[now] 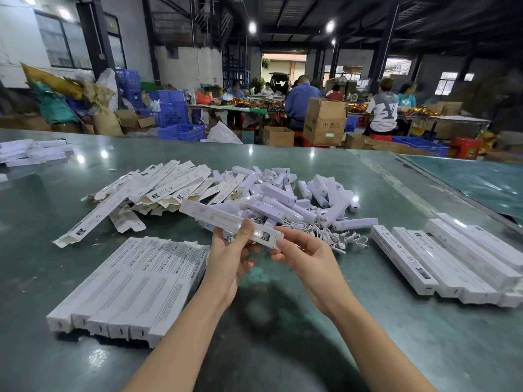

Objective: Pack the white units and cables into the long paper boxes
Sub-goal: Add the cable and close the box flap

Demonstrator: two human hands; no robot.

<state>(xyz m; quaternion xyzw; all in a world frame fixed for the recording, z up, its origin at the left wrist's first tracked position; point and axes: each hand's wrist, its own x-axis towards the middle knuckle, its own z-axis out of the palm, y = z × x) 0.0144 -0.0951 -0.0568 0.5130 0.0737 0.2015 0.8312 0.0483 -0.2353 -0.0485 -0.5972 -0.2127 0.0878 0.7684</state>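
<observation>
**One box in hand, closing at the near end**

Closest to me, both forearms reach out over the green tabletop (283,349). The left hand (226,258) grips a long paper box (226,219) from below, thumb up against its side, and the right hand (305,258) pinches the box's near end, fingertips curled at the flap. The box is held in the air, slanting away to the left, clear of the surface.

On the left lies a neat row of boxes (127,287), side by side; on the right another stack of boxes (452,258) fans out. Just beyond the hands sits a tangle of white cables (334,233), then the heap of white units (297,199), with flat unfolded cartons (158,188) piled to its left.

Further off, other workers sit at tables among cardboard boxes and blue crates.

The risk, as I judge it, is at that near end: if the flap is not tucked fully, the unit and cable could slide out once the box is tilted or set down. I cannot tell whether anything is inside. A careless pinch might also crease the thin card.
</observation>
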